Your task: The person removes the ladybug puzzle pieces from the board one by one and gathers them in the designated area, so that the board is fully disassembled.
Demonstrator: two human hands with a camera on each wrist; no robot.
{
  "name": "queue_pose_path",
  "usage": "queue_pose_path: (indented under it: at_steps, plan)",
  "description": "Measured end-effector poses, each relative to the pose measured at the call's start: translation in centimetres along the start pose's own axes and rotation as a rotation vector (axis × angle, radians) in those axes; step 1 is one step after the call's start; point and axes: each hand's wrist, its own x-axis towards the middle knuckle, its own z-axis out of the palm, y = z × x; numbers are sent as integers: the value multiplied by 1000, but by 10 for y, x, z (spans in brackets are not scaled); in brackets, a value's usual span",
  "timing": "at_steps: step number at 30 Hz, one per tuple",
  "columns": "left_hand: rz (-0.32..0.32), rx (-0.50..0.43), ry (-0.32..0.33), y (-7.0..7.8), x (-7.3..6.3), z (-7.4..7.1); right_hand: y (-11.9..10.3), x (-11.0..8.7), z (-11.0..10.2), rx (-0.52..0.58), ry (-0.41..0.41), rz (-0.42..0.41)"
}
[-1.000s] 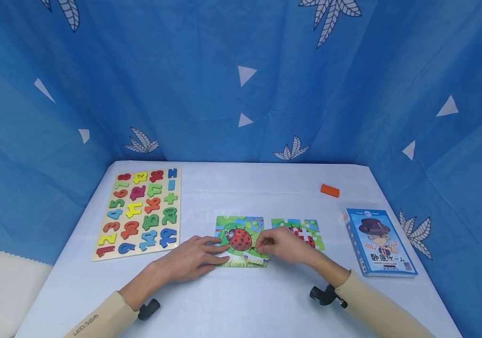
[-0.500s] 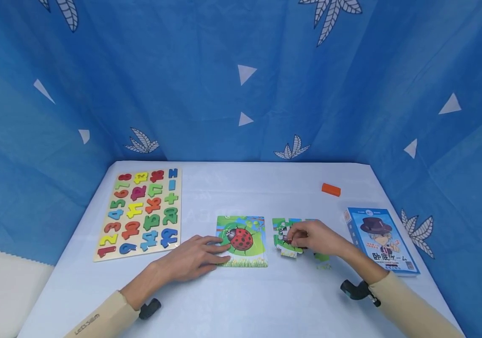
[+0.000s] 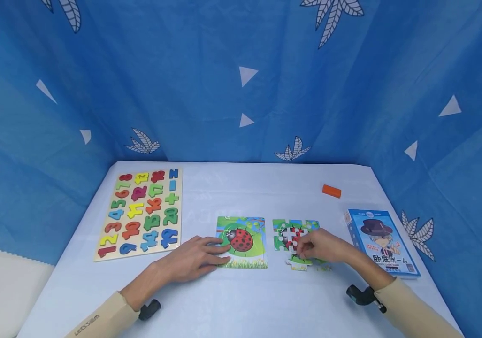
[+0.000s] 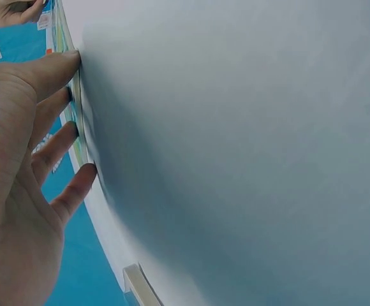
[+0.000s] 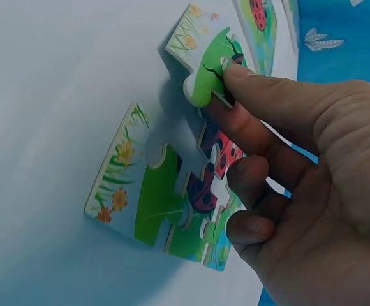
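Note:
My left hand (image 3: 194, 259) lies with fingers spread, the tips at the left edge of a square ladybug picture board (image 3: 254, 264). In the left wrist view its thumb (image 4: 60, 67) and fingers touch that board's edge. My right hand (image 3: 324, 246) pinches a jigsaw piece (image 5: 204, 73) between thumb and forefinger. This piece shows green leaf, a dark leg and yellow flowers, and it is held tilted over the table. Beside it lies a partly joined ladybug jigsaw (image 3: 280, 240), with gaps around its middle. The hand hides part of the jigsaw in the head view.
A wooden number board (image 3: 139, 251) full of coloured numerals lies at the left. On the right are a blue game box (image 3: 382, 241) and, farther back, an orange block (image 3: 331, 191). A blue curtain (image 3: 207, 94) surrounds the white table (image 3: 224, 305).
My right hand has moved right from the picture board to the jigsaw, and now holds a flowered bottom piece slightly nearer the front. My left hand has stayed put.

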Motion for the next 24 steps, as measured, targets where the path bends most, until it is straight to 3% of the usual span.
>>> queue_pose_path:
  at_steps: [24]
  plan:
    - [1,12,0,0,-1,0,2,-3,-2,-86,24,32]
